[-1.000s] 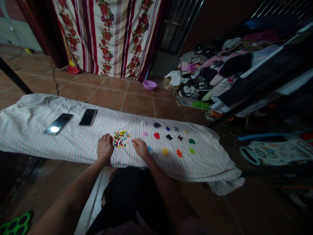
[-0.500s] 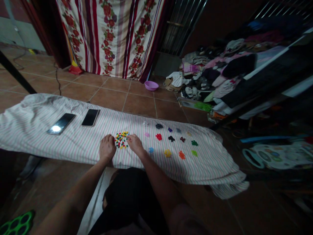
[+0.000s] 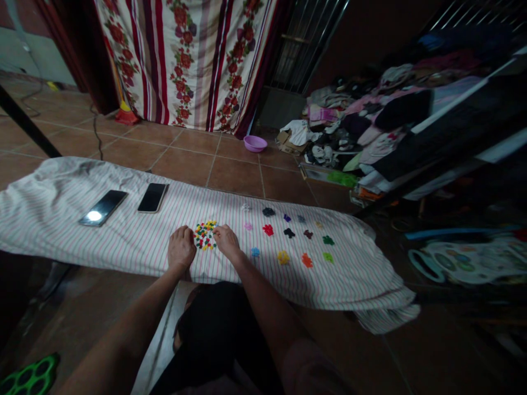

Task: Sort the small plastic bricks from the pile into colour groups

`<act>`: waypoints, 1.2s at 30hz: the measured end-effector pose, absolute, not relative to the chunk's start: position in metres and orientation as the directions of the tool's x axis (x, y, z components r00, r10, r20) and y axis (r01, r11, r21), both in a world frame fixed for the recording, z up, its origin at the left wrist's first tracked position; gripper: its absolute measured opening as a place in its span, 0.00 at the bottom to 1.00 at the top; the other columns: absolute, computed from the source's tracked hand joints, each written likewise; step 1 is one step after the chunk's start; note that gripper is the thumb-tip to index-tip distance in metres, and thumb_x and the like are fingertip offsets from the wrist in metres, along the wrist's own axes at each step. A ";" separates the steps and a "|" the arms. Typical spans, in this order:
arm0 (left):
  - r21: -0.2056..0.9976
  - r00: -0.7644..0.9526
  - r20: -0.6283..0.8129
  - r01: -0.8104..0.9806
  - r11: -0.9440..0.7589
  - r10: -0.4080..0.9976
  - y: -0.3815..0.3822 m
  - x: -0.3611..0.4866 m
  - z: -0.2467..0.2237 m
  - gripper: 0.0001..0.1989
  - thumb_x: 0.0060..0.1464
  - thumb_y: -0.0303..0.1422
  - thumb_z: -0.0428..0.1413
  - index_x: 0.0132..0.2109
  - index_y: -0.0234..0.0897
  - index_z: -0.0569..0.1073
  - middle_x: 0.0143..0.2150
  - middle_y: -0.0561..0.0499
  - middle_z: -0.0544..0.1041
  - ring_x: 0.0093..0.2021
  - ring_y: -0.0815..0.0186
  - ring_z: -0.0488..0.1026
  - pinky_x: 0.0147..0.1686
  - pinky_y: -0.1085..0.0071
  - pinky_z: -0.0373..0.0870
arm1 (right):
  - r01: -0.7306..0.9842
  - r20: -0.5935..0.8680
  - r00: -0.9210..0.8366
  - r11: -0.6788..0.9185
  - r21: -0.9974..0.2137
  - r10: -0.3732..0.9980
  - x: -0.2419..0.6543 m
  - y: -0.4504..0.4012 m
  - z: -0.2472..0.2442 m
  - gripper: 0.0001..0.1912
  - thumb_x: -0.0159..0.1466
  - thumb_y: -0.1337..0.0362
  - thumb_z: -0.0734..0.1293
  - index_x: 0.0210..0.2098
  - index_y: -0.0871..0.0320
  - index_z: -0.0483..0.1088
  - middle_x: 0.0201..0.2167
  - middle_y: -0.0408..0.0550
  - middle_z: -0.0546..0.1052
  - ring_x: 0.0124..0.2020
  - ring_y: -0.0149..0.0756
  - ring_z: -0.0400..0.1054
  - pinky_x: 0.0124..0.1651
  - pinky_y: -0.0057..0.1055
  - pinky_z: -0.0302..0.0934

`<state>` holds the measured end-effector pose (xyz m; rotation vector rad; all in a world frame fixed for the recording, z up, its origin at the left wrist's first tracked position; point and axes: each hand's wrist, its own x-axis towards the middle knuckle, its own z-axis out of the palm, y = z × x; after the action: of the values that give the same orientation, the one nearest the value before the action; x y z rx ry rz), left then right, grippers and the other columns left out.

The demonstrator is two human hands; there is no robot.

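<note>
A mixed pile of small colored pieces (image 3: 205, 236), mostly red, yellow, green and white, lies on the striped cloth (image 3: 135, 241). My left hand (image 3: 181, 248) rests at the pile's left edge, its fingers bent together; what they hold, if anything, is too small to tell. At the right edge of the pile, my right hand (image 3: 226, 240) has its fingertips pinched, and anything between them is hidden. Several small single-color heaps lie farther right, among them red (image 3: 268, 230), yellow (image 3: 282, 257), orange (image 3: 307, 260), black (image 3: 289, 233) and light blue (image 3: 255, 252).
Two phones, one reflecting light (image 3: 104, 208) and one dark (image 3: 152, 198), lie on the cloth's left part. Beyond it, a purple basin (image 3: 255, 144) stands on the tiled floor. Heaped clothes (image 3: 358, 118) are at the back right. A floral curtain (image 3: 197, 66) hangs behind.
My right hand has shifted very slightly at the pile's right edge. My left hand is nearly still.
</note>
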<state>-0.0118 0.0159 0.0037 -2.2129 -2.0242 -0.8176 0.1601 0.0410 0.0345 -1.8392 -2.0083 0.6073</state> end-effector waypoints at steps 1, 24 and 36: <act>0.318 0.014 0.392 0.936 -0.150 0.920 0.016 -0.012 0.004 0.12 0.57 0.27 0.45 0.45 0.35 0.71 0.52 0.39 0.73 0.52 0.55 0.68 0.52 0.58 0.63 | 0.842 -0.019 -0.099 0.073 -0.534 0.995 0.161 0.041 0.034 0.12 0.63 0.69 0.62 0.42 0.54 0.75 0.40 0.48 0.73 0.40 0.33 0.68 0.43 0.27 0.59; 0.275 0.055 0.377 0.947 -0.169 0.924 0.014 -0.016 0.009 0.11 0.52 0.28 0.48 0.43 0.36 0.70 0.50 0.40 0.73 0.50 0.53 0.69 0.48 0.58 0.64 | 0.770 0.219 0.115 0.052 -0.635 0.969 0.249 0.015 0.027 0.12 0.60 0.70 0.60 0.40 0.54 0.72 0.38 0.46 0.75 0.41 0.34 0.69 0.48 0.30 0.63; 0.219 0.074 0.369 0.962 -0.164 0.927 0.014 -0.017 0.007 0.13 0.51 0.29 0.47 0.43 0.35 0.70 0.51 0.40 0.74 0.49 0.53 0.71 0.48 0.58 0.67 | 0.706 0.398 0.522 -0.121 -0.697 0.754 0.417 -0.030 0.024 0.15 0.56 0.60 0.58 0.35 0.58 0.74 0.31 0.49 0.75 0.33 0.36 0.69 0.41 0.32 0.65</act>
<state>-0.0165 0.0143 0.0071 -2.2411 -1.9758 -0.6620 0.4173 -0.0299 0.0236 -1.8512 -1.2075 0.0663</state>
